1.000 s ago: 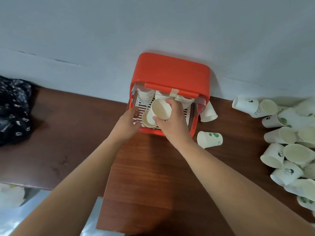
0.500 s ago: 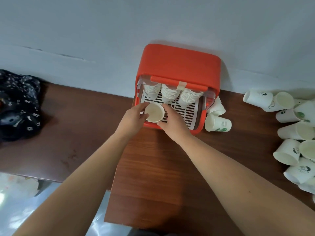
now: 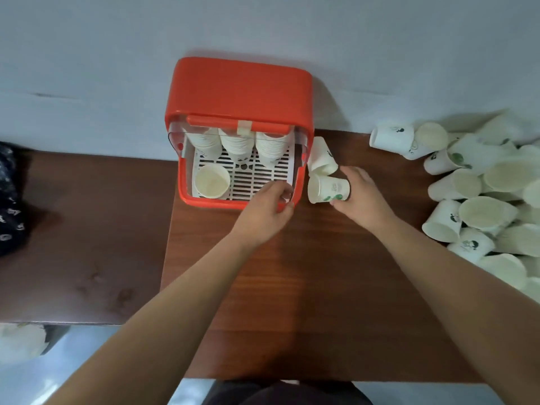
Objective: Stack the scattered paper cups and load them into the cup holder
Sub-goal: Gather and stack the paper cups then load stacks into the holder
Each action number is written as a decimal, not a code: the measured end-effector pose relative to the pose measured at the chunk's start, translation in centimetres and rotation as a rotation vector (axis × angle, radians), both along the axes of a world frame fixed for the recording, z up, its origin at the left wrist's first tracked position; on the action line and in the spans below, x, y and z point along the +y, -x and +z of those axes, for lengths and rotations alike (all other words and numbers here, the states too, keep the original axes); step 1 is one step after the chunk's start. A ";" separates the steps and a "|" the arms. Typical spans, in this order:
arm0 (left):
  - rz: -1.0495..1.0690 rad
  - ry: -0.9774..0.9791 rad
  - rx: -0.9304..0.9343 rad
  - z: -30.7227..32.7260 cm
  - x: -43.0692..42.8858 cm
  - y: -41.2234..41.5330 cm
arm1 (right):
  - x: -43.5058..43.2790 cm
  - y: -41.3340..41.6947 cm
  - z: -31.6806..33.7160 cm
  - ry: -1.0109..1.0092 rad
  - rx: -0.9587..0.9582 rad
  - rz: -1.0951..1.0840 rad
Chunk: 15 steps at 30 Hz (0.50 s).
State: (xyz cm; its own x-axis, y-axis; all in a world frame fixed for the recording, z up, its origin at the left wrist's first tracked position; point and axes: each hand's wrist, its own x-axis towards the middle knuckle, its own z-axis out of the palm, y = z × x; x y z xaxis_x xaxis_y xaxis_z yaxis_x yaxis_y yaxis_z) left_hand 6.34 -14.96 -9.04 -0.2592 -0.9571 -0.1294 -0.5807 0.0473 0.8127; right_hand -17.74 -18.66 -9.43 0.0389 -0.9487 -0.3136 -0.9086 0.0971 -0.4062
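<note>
Here the right hand (image 3: 362, 197) grips a paper cup (image 3: 328, 188) (lying sideways).

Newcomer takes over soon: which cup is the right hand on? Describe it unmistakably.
Find the red holder by the wall. Just right of it lie a far cup and a near cup. Take the near cup, under the right hand: mouth toward the holder, green print by its base.

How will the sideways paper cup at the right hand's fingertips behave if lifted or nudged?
The paper cup is probably light and crushable: thin paper walls. Tapered and on its side, it would likely roll in a curve if nudged.
</note>
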 end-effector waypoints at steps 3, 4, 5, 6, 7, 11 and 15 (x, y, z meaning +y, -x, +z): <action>0.015 -0.091 -0.038 0.1 -1.1 3.1 | -0.4 0.0 -2.1 -0.051 0.066 0.164; 0.038 -0.124 -0.052 0.0 -1.3 3.8 | -0.2 0.1 -2.6 -0.055 0.097 0.191; 0.073 -0.152 -0.070 0.1 -1.3 4.3 | 0.0 0.4 -3.0 -0.056 0.111 0.185; 0.122 -0.179 -0.085 0.2 -1.3 4.8 | 0.4 0.9 -3.2 -0.071 0.101 0.142; 0.181 -0.210 -0.085 0.2 -1.2 5.2 | 0.9 1.7 -3.2 -0.099 0.040 0.064; 0.393 -0.432 0.184 0.6 -0.8 7.4 | 3.2 5.2 -1.3 -0.289 -0.454 -0.289; 0.267 -0.480 0.265 0.5 -0.6 9.5 | 3.8 5.4 0.6 -0.353 -0.629 -0.179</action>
State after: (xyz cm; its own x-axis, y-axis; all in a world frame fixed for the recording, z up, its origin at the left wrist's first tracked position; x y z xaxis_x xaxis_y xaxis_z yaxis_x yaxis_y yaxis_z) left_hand -3.15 -15.51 -8.50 -0.1004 -0.8441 -0.5267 -0.2967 -0.4799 0.8256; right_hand -23.17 -14.81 -8.79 0.1661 -0.8045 -0.5703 -0.4727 0.4426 -0.7620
